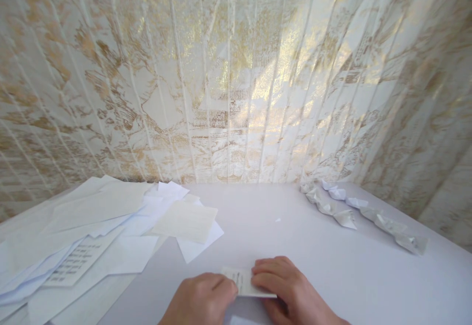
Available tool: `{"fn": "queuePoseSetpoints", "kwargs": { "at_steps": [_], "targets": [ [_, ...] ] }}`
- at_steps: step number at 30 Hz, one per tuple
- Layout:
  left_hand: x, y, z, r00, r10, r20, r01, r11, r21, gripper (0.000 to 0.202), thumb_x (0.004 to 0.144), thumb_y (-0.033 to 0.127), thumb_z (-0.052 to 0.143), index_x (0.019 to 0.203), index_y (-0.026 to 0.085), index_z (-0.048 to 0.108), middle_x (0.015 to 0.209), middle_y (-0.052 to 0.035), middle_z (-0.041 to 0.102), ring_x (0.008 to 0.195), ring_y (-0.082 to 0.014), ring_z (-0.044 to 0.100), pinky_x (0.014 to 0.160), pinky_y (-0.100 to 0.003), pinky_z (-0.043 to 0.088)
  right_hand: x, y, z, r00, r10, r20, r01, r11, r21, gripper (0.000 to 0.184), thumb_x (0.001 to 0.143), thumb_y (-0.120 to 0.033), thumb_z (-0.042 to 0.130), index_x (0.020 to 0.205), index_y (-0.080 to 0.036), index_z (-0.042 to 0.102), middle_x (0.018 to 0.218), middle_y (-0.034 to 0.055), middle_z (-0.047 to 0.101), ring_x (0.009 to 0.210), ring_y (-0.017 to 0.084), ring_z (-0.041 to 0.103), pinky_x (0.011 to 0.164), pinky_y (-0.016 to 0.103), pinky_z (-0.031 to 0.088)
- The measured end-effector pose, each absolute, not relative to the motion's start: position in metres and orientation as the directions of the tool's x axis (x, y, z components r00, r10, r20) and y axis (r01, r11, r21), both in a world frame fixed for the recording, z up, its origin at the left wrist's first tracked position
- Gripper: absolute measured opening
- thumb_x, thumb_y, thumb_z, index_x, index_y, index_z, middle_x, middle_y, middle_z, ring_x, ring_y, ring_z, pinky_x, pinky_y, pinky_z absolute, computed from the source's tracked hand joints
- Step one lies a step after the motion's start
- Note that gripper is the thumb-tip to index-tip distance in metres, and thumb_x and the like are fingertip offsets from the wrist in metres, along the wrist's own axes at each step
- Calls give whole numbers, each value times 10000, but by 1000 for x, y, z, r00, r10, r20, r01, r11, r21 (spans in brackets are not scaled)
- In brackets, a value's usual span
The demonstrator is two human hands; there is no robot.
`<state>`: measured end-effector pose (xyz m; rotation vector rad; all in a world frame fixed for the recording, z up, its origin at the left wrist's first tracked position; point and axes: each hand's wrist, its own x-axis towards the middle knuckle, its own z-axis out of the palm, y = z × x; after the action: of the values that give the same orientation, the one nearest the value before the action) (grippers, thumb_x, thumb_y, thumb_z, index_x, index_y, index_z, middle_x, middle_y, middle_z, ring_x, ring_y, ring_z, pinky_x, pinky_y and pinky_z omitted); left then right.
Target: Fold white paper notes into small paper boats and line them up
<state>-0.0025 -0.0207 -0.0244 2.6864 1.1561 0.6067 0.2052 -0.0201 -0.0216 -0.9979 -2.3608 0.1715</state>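
A small folded piece of printed paper (241, 281) lies between my two hands at the near edge of the white table. My left hand (204, 295) is closed on its left end, the fingers curled and the thumb out of sight. My right hand (282, 285) grips the right end, with its fingers across the top and the thumb underneath. Just below, at the bottom of the view, part of another white paper piece (243, 321) shows.
A loose pile of paper sheets (99, 212), some printed, covers the left of the table (254, 231). Two rows of folded paper boats (328, 207) stand at the far right. A tiny paper scrap (278, 220) lies mid-table. A patterned curtain (228, 79) hangs behind.
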Motion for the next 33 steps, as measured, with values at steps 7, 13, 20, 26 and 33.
{"fn": "queuePoseSetpoints", "kwargs": {
  "at_steps": [7,13,20,26,33],
  "targets": [
    [7,-16,-31,442,878,-186,-12,213,977,413,627,545,621,625,171,446,556,22,504,522,-117,467,491,-215,351,199,-19,-21,-374,927,40,-123,-7,-992,341,722,-437,631,793,-104,645,679,58,646,630,173,588,601,271,441],
    [10,-15,-33,472,859,-199,-78,265,961,456,530,477,740,759,101,623,639,-63,633,621,-197,572,531,-255,383,191,-26,-17,-442,897,-19,-256,-146,-956,351,664,-405,719,772,-81,638,604,42,606,536,120,537,521,221,362],
    [7,-12,-26,365,894,-260,-77,307,949,462,540,468,743,769,86,621,618,-81,658,550,-189,587,479,-241,391,195,-24,-30,-356,934,17,-243,-74,-967,386,719,-467,643,889,-126,582,570,-12,539,504,93,489,495,201,351],
    [8,-17,-10,327,887,-326,-135,385,913,486,588,473,719,876,91,636,603,-64,665,523,-160,578,456,-214,394,194,-31,-36,-248,877,411,43,434,-900,483,839,-320,493,1298,-305,344,923,61,598,639,139,557,605,269,465],
    [14,-26,-2,434,809,-397,-191,514,836,395,575,406,751,811,102,667,534,-27,638,439,-106,525,409,-180,338,195,-29,-35,-368,738,566,45,622,-782,256,815,-405,526,1028,-319,639,973,90,595,798,189,613,647,252,484]
  ]
}}
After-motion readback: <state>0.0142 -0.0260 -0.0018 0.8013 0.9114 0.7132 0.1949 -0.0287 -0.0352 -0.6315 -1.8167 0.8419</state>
